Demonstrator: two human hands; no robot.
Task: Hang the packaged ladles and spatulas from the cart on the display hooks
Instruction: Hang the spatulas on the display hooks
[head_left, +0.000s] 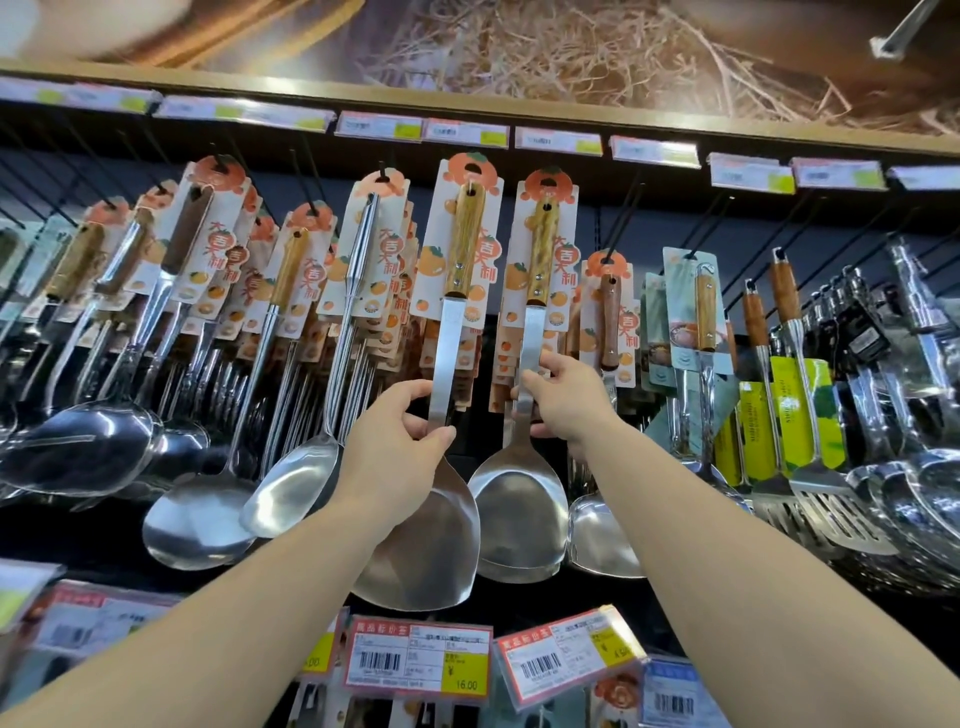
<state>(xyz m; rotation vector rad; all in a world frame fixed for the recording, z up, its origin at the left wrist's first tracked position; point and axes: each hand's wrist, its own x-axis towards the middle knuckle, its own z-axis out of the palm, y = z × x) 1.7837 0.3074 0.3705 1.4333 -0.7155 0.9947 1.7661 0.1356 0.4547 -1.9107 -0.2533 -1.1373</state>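
a: two spatulas are up at once, one per hand. the left hand (397, 441) is pinched on the steel shank of the left spatula (451, 364), thumb and fingers closed round it just above the blade. the right hand (563, 397) is closed the same way on the shank of the right spatula (531, 374).

b: are they on the hooks yet?

a: hard to say. both orange-printed cards sit at hook height under the price tag rail (467, 132), and the cut-outs at the top look near the black prongs, but i can't tell whether either prong is actually through the hole.

b: so what could go wrong?

a: letting go early, mainly. if a card is only leaning on the prong tip, the heavy blade would pull it straight down onto the lower shelf labels (418, 660). gripping so low also lets the top of the card swing, so the hole may miss the prong.

b: anything else?

a: the card itself. pushing up against a prong off-centre could tear the thin paper round the hole. the neighbouring hung ladles (291, 483) are crowded just beside the left spatula, so a sideways nudge could knock them swinging.

b: the cart?

a: out of view.
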